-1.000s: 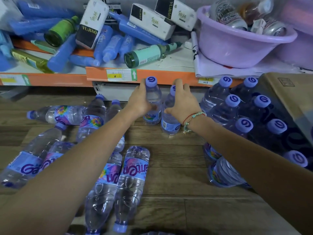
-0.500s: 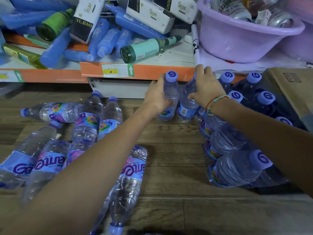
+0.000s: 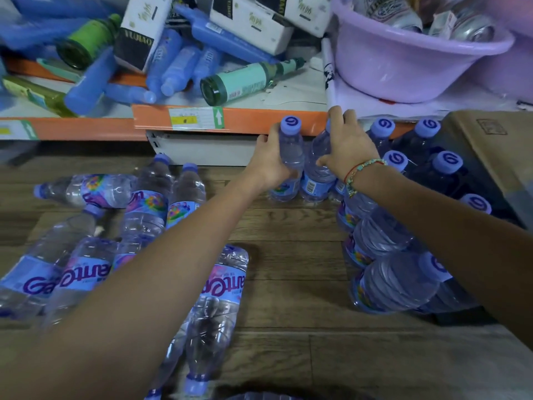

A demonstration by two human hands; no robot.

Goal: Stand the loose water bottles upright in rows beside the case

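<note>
While my left hand (image 3: 271, 166) wrapped its fingers (image 3: 291, 168) around one upright water bottle (image 3: 290, 157), my right hand (image 3: 350, 145) gripped a second bottle (image 3: 317, 168) just beside it, fingers curled over its neck and shoulder. Both bottles stood on the wooden floor (image 3: 288, 232) touching each other, right below the orange shelf edge (image 3: 248, 119) and immediately left of the case of capped bottles (image 3: 444, 168). More loose bottles (image 3: 144, 209) lay on their sides to my left, some under my left forearm. A cardboard box (image 3: 490, 145) sat beyond the case, and a lilac basin (image 3: 403, 62) rested on the shelf above.
</note>
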